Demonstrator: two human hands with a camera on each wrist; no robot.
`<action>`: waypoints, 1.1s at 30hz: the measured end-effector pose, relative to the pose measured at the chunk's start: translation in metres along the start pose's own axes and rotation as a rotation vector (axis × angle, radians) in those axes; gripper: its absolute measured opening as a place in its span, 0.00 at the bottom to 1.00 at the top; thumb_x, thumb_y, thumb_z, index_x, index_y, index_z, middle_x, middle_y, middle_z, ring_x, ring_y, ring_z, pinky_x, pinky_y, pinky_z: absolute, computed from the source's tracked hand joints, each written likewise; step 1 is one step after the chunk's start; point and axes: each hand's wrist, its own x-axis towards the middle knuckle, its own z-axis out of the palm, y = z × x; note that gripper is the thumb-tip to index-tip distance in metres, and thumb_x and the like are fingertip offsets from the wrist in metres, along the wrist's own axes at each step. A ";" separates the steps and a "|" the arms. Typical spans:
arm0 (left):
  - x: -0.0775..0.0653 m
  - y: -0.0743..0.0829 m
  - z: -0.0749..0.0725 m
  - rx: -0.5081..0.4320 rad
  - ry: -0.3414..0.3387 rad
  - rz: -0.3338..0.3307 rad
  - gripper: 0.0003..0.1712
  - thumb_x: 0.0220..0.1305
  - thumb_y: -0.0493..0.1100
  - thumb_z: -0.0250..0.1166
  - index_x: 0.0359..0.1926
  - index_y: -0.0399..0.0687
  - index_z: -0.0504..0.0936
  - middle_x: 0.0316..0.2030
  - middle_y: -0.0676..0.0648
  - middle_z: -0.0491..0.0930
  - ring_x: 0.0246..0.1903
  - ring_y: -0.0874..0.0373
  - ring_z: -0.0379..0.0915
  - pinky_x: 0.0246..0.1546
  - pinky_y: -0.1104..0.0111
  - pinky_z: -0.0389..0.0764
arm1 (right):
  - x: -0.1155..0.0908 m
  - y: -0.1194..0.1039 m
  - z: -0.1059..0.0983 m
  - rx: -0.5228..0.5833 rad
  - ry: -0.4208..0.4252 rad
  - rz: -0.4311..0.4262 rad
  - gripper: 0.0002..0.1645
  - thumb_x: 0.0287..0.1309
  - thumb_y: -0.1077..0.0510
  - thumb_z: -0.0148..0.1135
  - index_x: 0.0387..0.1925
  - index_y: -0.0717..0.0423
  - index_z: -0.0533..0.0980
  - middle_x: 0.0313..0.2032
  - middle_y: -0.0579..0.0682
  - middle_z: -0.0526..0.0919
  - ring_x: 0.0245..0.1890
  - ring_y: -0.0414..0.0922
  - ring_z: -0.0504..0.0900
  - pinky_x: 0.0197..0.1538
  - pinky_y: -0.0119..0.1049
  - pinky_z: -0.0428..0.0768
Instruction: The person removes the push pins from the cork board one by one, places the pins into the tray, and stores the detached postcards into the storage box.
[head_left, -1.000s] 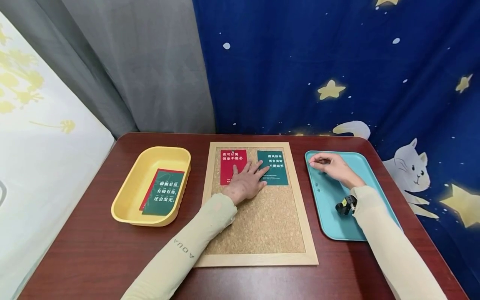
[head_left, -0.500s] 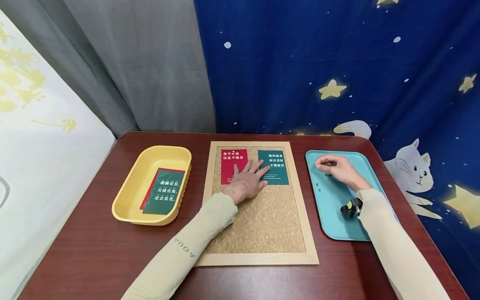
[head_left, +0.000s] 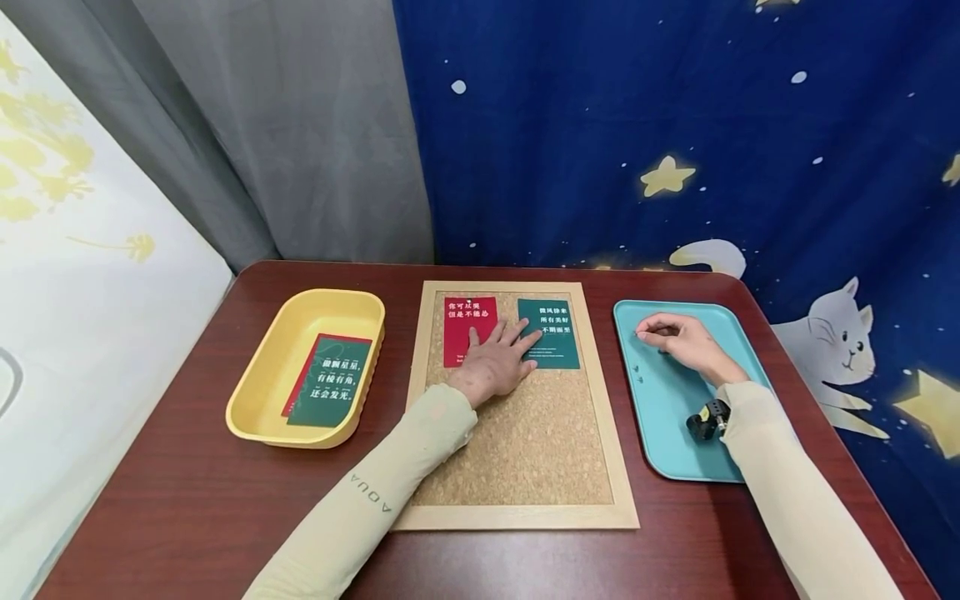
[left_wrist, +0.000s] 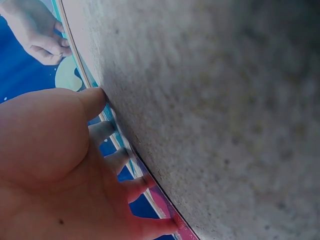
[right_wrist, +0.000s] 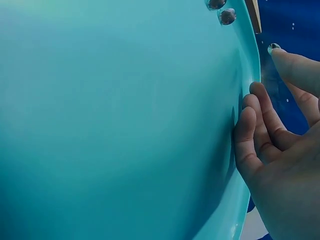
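Observation:
My left hand (head_left: 495, 362) lies flat with fingers spread on the cork board (head_left: 536, 450). Its fingers overlap the lower part of a red card (head_left: 456, 333) and the left edge of a green card (head_left: 558, 342), both near the board's top. A small shiny tack (head_left: 468, 302) sits at the red card's top edge. Over the blue tray (head_left: 667, 442), my right hand (head_left: 686, 342) pinches a silver thumbtack (right_wrist: 273, 48) between thumb and index finger, other fingers curled. Two more thumbtacks (right_wrist: 227, 16) lie on the tray near its left side.
Left of the board stands a yellow basket (head_left: 258, 400) holding a green card (head_left: 327, 383) on top of a red one. The board has a light wooden frame (head_left: 517, 518). All stand on a dark red table (head_left: 187, 500), with curtains (head_left: 540, 150) behind it.
My right hand has shifted slightly to the right over the tray, still pinching the thumbtack. The left hand stays in place on the cards.

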 end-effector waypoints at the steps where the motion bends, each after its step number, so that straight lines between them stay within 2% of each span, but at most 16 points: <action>1: 0.000 0.000 0.000 -0.005 -0.001 0.001 0.37 0.79 0.62 0.49 0.83 0.73 0.49 0.86 0.55 0.41 0.85 0.47 0.33 0.80 0.33 0.43 | 0.000 0.000 0.000 -0.003 0.004 0.003 0.22 0.73 0.43 0.63 0.57 0.53 0.82 0.47 0.53 0.86 0.35 0.44 0.78 0.39 0.34 0.79; 9: 0.001 0.000 -0.001 -0.012 -0.007 -0.004 0.38 0.79 0.63 0.51 0.83 0.73 0.49 0.86 0.55 0.41 0.85 0.47 0.33 0.81 0.34 0.42 | 0.001 0.002 0.004 -0.046 0.029 0.006 0.19 0.73 0.47 0.63 0.55 0.53 0.83 0.47 0.53 0.85 0.37 0.45 0.75 0.39 0.33 0.74; 17: 0.002 0.001 0.000 0.003 -0.015 -0.009 0.38 0.79 0.62 0.50 0.83 0.74 0.49 0.86 0.55 0.41 0.86 0.47 0.32 0.81 0.34 0.42 | 0.003 0.004 0.010 -0.063 0.053 -0.007 0.16 0.73 0.51 0.64 0.53 0.54 0.84 0.50 0.57 0.85 0.38 0.44 0.76 0.42 0.34 0.75; 24: 0.011 0.000 0.003 0.009 -0.066 -0.030 0.38 0.80 0.63 0.47 0.83 0.76 0.44 0.86 0.58 0.35 0.86 0.49 0.26 0.81 0.34 0.37 | 0.002 0.002 0.011 -0.073 0.049 -0.012 0.15 0.73 0.53 0.63 0.53 0.57 0.84 0.54 0.58 0.81 0.40 0.43 0.76 0.44 0.32 0.75; 33: 0.005 0.001 0.000 0.004 -0.031 -0.021 0.37 0.80 0.62 0.48 0.83 0.74 0.47 0.86 0.56 0.39 0.86 0.48 0.30 0.81 0.35 0.41 | 0.001 0.000 0.012 -0.087 0.055 -0.020 0.15 0.74 0.54 0.63 0.53 0.58 0.84 0.54 0.59 0.79 0.43 0.46 0.74 0.45 0.32 0.74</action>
